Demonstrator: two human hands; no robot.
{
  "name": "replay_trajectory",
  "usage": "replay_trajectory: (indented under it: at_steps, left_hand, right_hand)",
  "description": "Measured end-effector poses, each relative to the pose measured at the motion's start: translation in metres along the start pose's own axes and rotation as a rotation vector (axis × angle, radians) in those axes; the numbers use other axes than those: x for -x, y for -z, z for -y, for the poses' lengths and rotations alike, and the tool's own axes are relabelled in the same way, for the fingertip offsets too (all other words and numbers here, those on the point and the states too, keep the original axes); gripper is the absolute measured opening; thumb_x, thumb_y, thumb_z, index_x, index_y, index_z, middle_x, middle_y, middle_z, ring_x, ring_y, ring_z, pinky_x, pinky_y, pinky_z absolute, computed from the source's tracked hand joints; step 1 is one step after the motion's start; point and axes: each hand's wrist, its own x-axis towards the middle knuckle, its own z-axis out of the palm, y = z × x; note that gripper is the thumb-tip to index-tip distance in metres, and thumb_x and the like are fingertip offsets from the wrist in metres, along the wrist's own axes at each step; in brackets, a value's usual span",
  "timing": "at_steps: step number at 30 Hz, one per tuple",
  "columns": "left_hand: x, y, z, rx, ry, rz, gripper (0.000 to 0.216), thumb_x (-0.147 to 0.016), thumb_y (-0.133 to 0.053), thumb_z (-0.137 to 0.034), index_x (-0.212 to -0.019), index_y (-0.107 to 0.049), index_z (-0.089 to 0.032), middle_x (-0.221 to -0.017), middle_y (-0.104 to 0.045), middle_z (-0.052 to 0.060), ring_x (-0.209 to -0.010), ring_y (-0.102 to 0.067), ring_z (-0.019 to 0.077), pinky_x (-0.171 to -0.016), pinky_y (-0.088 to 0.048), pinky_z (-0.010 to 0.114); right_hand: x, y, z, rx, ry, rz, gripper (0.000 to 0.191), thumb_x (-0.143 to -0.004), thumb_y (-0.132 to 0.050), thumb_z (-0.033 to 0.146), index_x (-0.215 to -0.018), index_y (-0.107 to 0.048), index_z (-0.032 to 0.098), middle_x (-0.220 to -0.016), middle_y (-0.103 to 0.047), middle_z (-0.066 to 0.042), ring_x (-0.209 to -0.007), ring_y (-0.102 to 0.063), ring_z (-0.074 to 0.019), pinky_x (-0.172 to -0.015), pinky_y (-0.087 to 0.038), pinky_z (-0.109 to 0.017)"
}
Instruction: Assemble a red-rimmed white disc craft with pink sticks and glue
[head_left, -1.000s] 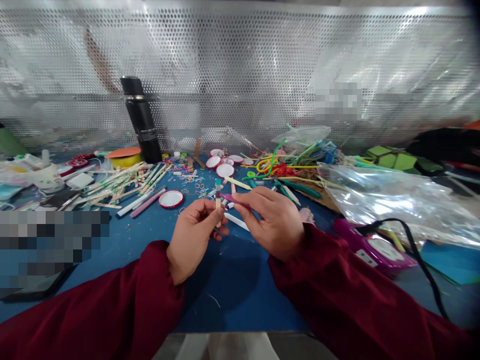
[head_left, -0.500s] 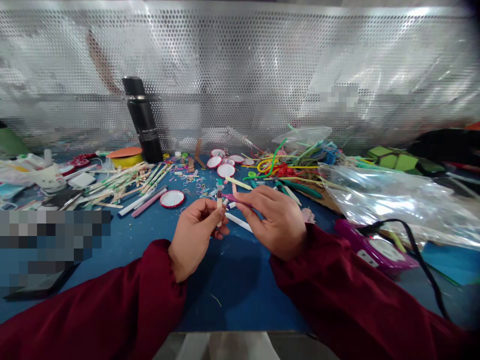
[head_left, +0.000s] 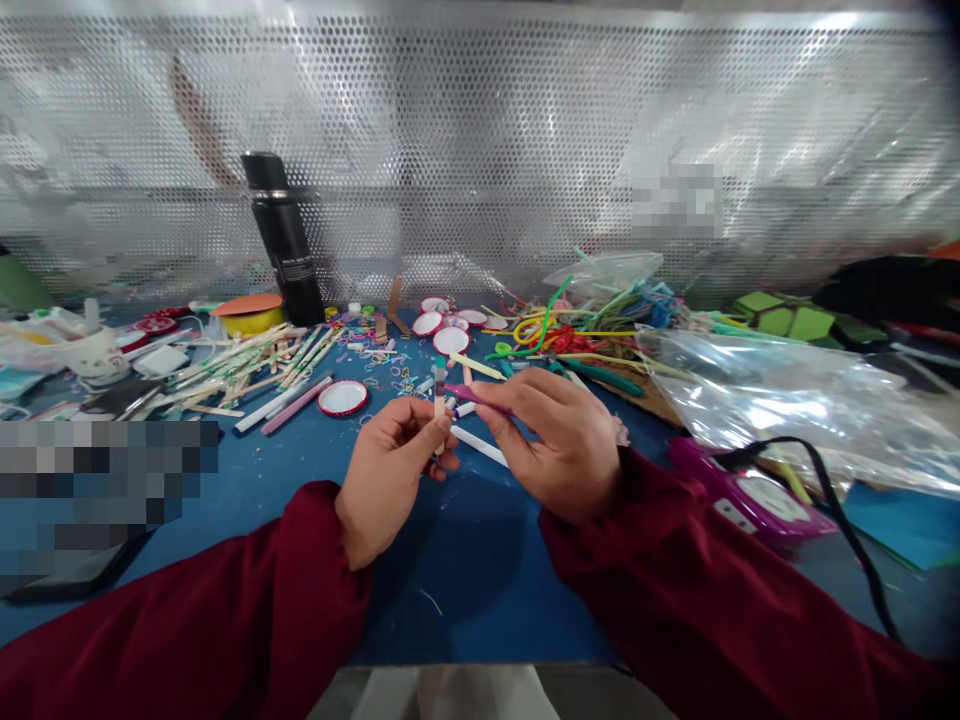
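Observation:
Between the thumb and fingers of my left hand (head_left: pixel 401 455) a small wooden craft stick (head_left: pixel 439 385) stands upright. Its upper part carries a teal band and a darker band below; the lower end is bare. My right hand (head_left: pixel 559 440) is closed around a purple marker (head_left: pixel 471 394), whose tip points left and meets the edge of the stick, as far as I can see. A white marker (head_left: pixel 481 445) lies on the table just behind my hands. Close by is a pale yellow stick (head_left: pixel 478 367). My fingers partly hide some small pieces there.
A black bottle (head_left: pixel 287 245) stands at the back left near several craft sticks (head_left: pixel 225 375). Red-rimmed lids (head_left: pixel 343 397) lie about. To the right are green-handled pliers (head_left: pixel 604 378), clear plastic bags (head_left: pixel 780 400) and a purple power strip (head_left: pixel 750 500) with a black cord.
The purple marker has shifted slightly and tilted, its tip now higher against the craft stick. My left hand and the stick have hardly moved.

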Motion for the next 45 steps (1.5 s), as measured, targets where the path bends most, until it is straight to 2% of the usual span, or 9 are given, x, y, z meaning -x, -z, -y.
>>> replay_trajectory:
  at_steps: [23,31,38,45]
  left_hand:
    - [-0.0004,0.0007,0.0004,0.006,-0.012,-0.010,0.018,-0.082,-0.066,-0.031,-0.084,-0.058,-0.015,-0.072,-0.061,-0.001,-0.057,-0.059,0.0081,-0.050,-0.045,0.018]
    - [-0.0015,0.0008,0.0002,-0.004,-0.020,-0.016,0.018,-0.083,-0.065,-0.032,-0.086,-0.058,-0.016,-0.073,-0.061,-0.001,-0.059,-0.058,0.0081,-0.050,-0.044,0.018]
    - [-0.0003,-0.0004,-0.0002,-0.035,-0.022,-0.006,0.017,-0.082,-0.065,-0.031,-0.084,-0.058,-0.016,-0.072,-0.061,-0.001,-0.058,-0.058,0.0081,-0.050,-0.044,0.018]
    - [-0.0006,0.0006,0.0010,-0.049,-0.044,-0.003,0.017,-0.083,-0.065,-0.032,-0.085,-0.058,-0.016,-0.072,-0.061,-0.001,-0.058,-0.059,0.0079,-0.050,-0.044,0.018]
  right_hand:
    - [0.0017,-0.0023,-0.0006,0.031,-0.060,0.112,0.020,-0.095,-0.051,0.029,-0.100,-0.067,0.018,-0.090,-0.073,-0.006,-0.082,-0.066,-0.0179,-0.075,-0.048,-0.029]
    - [0.0007,0.0000,0.0009,0.042,-0.032,0.062,0.019,-0.094,-0.052,0.027,-0.097,-0.068,0.018,-0.088,-0.074,-0.005,-0.080,-0.067,-0.0174,-0.073,-0.047,-0.028]
    - [0.0020,-0.0021,-0.0017,0.072,-0.038,0.099,0.023,-0.096,-0.049,0.027,-0.094,-0.070,0.018,-0.085,-0.073,-0.005,-0.079,-0.066,-0.0167,-0.073,-0.046,-0.028]
    - [0.0003,0.0007,0.0000,0.050,-0.053,0.082,0.026,-0.097,-0.046,0.027,-0.090,-0.070,0.018,-0.080,-0.072,-0.005,-0.075,-0.064,-0.0159,-0.071,-0.045,-0.027]
